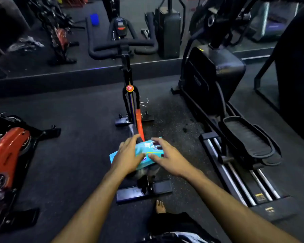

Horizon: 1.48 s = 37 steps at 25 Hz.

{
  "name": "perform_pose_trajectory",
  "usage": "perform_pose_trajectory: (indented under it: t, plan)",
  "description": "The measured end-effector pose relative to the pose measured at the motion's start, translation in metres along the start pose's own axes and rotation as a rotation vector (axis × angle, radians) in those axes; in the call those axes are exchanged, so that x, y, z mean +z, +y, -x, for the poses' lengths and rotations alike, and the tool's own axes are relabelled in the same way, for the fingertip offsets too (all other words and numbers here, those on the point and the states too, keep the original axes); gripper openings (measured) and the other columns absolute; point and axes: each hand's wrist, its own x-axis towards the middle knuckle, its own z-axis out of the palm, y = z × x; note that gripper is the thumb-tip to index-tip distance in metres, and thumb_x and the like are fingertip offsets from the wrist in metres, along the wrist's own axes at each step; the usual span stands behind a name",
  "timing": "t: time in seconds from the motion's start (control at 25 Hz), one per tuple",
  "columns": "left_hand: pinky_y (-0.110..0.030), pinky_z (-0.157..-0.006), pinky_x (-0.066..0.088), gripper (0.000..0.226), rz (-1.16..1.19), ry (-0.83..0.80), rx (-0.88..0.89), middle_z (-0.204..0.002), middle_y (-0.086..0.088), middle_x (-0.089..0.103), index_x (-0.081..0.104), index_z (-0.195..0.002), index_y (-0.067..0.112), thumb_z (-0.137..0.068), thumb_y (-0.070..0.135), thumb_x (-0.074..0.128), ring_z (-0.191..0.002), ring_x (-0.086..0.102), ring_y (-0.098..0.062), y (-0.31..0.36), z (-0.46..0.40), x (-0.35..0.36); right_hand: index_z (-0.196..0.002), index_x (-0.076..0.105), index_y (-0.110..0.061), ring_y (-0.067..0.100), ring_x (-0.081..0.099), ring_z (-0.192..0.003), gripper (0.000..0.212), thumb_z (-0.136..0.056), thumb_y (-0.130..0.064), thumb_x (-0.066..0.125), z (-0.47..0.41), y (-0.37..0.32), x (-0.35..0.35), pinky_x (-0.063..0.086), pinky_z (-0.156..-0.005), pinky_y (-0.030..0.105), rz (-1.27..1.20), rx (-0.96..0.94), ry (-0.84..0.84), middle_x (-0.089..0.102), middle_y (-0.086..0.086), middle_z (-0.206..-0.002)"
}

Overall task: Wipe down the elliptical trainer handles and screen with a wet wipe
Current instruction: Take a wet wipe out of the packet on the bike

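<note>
At the near left stands a red bike (6,155), partly cut off by the frame edge, on dark rubber floor (74,155). Behind it, at the far left, a mirror (42,32) along the wall reflects more machines.

At centre stands a black spin bike (128,95) with a round red badge on its fork and an orange frame bar; its handlebars are at the far end. The wipes pack (142,153) sits over the near part of this bike, roughly where the saddle would be; the saddle itself is hidden. The pack is a soft, light blue, glossy pouch with white and yellow print and a small purple patch; the text is too blurred to read. It lies slightly tilted, long side running left to right.

The left hand (128,158) lies on the pack's left half with fingers extended, pressing rather than clenching. The right hand (167,158) touches the right half, fingers spread and only slightly bent, the thumb on the near edge; no closed grasp is visible.

A bare foot (160,206) rests on the floor below.

At the right stands the elliptical (218,88), black, with a pedal (247,139) and steel rails (239,183). Its handles and screen are largely out of frame.
</note>
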Motion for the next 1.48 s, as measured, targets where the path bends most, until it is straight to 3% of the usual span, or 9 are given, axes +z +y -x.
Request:
perform_pose_trajectory:
  t: [0.16, 0.36, 0.52, 0.64, 0.84, 0.96, 1.16, 1.28, 1.48]
  plan:
    - [-0.036, -0.103, 0.041, 0.079, -0.206, -0.117, 0.005, -0.138, 0.006, 0.055, 0.042, -0.155, 0.029, -0.087, 0.035, 0.081, -0.125, 0.047, -0.024, -0.021, -0.018, 0.009, -0.149, 0.042, -0.017, 0.016, 0.048, -0.130, 0.059, -0.097, -0.031, 0.064, -0.040, 0.019, -0.002, 0.038, -0.111, 0.031, 0.091, -0.030, -0.073, 0.049, 0.004, -0.140]
    - [-0.034, -0.102, 0.044, 0.085, -0.162, -0.132, -0.058, -0.134, 0.008, 0.046, 0.046, -0.154, 0.026, -0.082, 0.042, 0.086, -0.124, 0.044, -0.019, -0.039, -0.035, 0.020, -0.151, 0.039, -0.016, 0.019, 0.047, -0.130, 0.059, -0.096, -0.020, 0.060, -0.077, 0.038, 0.002, 0.035, -0.114, 0.033, 0.183, -0.003, -0.259, 0.051, 0.005, -0.144]
    - [-0.025, -0.082, 0.038, 0.049, -0.026, -0.179, -0.051, -0.108, 0.014, 0.049, 0.056, -0.107, 0.036, -0.073, 0.036, 0.092, -0.102, 0.053, -0.011, -0.041, -0.033, 0.014, -0.136, 0.057, -0.013, 0.021, 0.060, -0.109, 0.041, -0.096, -0.010, 0.053, -0.094, 0.047, 0.010, 0.046, -0.099, 0.034, 0.169, 0.002, -0.299, 0.068, 0.008, -0.118]
    - [-0.014, -0.073, 0.037, 0.051, 0.125, -0.198, -0.075, -0.096, 0.012, 0.052, 0.047, -0.086, 0.033, -0.064, 0.032, 0.094, -0.086, 0.052, 0.000, -0.055, -0.028, 0.001, -0.120, 0.068, -0.011, 0.013, 0.059, -0.092, 0.028, -0.095, -0.006, 0.055, -0.099, 0.046, 0.013, 0.044, -0.085, 0.027, 0.149, 0.025, -0.315, 0.070, 0.003, -0.101]
    - [-0.026, -0.090, 0.046, 0.040, 0.328, -0.204, -0.065, -0.105, 0.005, 0.060, 0.049, -0.086, 0.039, -0.063, 0.046, 0.082, -0.099, 0.060, -0.011, -0.076, -0.019, -0.010, -0.116, 0.068, -0.023, 0.019, 0.052, -0.101, 0.026, -0.094, -0.037, 0.066, -0.101, 0.044, 0.021, 0.039, -0.091, 0.031, 0.393, -0.114, -0.406, 0.061, -0.002, -0.103]
    - [-0.029, -0.093, 0.046, 0.034, 0.432, -0.153, -0.087, -0.102, 0.002, 0.062, 0.054, -0.080, 0.027, -0.075, 0.051, 0.078, -0.100, 0.062, -0.016, -0.073, -0.014, -0.004, -0.116, 0.064, -0.027, 0.019, 0.053, -0.102, 0.033, -0.090, -0.047, 0.067, -0.103, 0.043, 0.029, 0.042, -0.091, 0.034, 0.472, -0.103, -0.355, 0.060, -0.004, -0.106]
    - [-0.022, -0.083, 0.045, 0.038, 0.380, -0.020, -0.167, -0.094, 0.008, 0.063, 0.064, -0.085, 0.023, -0.082, 0.061, 0.066, -0.092, 0.063, -0.011, -0.061, -0.014, 0.004, -0.110, 0.064, -0.025, 0.023, 0.056, -0.104, 0.030, -0.092, -0.049, 0.065, -0.110, 0.047, 0.033, 0.044, -0.090, 0.038, 0.494, -0.145, -0.369, 0.062, -0.001, -0.108]
    - [-0.017, -0.078, 0.042, 0.020, 0.290, -0.020, -0.116, -0.098, 0.014, 0.060, 0.065, -0.094, 0.027, -0.085, 0.039, 0.079, -0.093, 0.061, -0.006, -0.057, -0.014, 0.012, -0.106, 0.063, -0.024, 0.025, 0.057, -0.105, 0.022, -0.096, -0.044, 0.061, -0.114, 0.047, 0.035, 0.045, -0.088, 0.040, 0.520, -0.166, -0.365, 0.063, 0.000, -0.110]
    - [-0.029, -0.088, 0.046, 0.028, 0.075, -0.026, -0.107, -0.111, 0.020, 0.055, 0.061, -0.111, 0.033, -0.085, 0.039, 0.068, -0.104, 0.055, -0.006, -0.049, -0.014, 0.022, -0.091, 0.063, -0.023, 0.019, 0.059, -0.089, 0.010, -0.093, -0.032, 0.066, -0.119, 0.053, 0.031, 0.049, -0.081, 0.039, 0.284, -0.196, -0.397, 0.061, -0.004, -0.092]
